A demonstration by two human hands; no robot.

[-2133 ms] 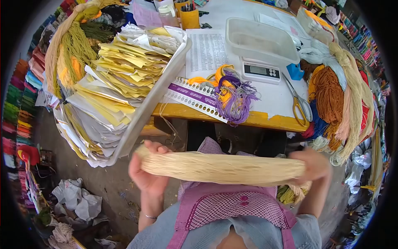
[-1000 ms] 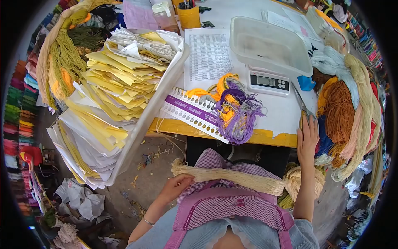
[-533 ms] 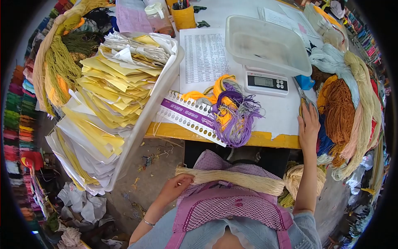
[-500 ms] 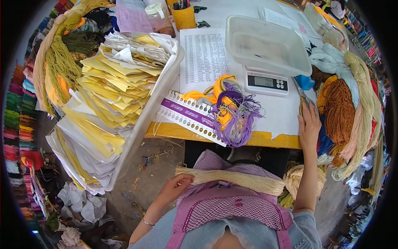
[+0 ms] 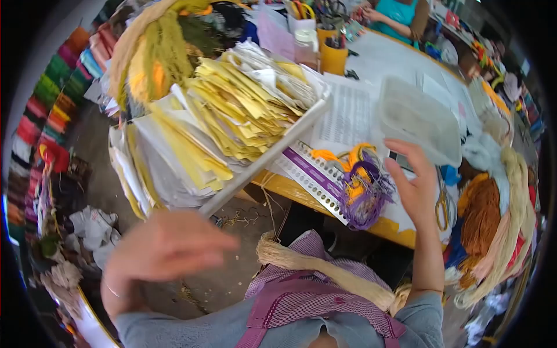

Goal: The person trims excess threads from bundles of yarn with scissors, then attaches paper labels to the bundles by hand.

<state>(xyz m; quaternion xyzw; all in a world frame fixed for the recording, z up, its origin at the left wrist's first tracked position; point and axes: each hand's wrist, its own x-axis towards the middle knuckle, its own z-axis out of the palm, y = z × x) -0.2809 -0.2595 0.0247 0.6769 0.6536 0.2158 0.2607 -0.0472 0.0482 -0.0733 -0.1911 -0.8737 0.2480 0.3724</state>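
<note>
My left hand, smeared by motion, is raised over the near end of a white bin; its fingers are too blurred to read. Yellow and white paper packets fill that bin. Thumb and fingers apart, my right hand hovers near the table's front edge with nothing in it. It partly hides a digital scale. Scissors with yellow handles lie to its right. Across my lap rests a cream yarn skein. Purple and orange threads hang at a punched white-and-purple card.
A clear plastic tub stands behind the scale, beside a printed sheet. Colored skeins hang at the right, and olive ones lie at the back left. Another person is across the table.
My right hand has left the scissors and lifted. My left hand has let go of the skein and swung up and left toward the bin. The view has turned left.
</note>
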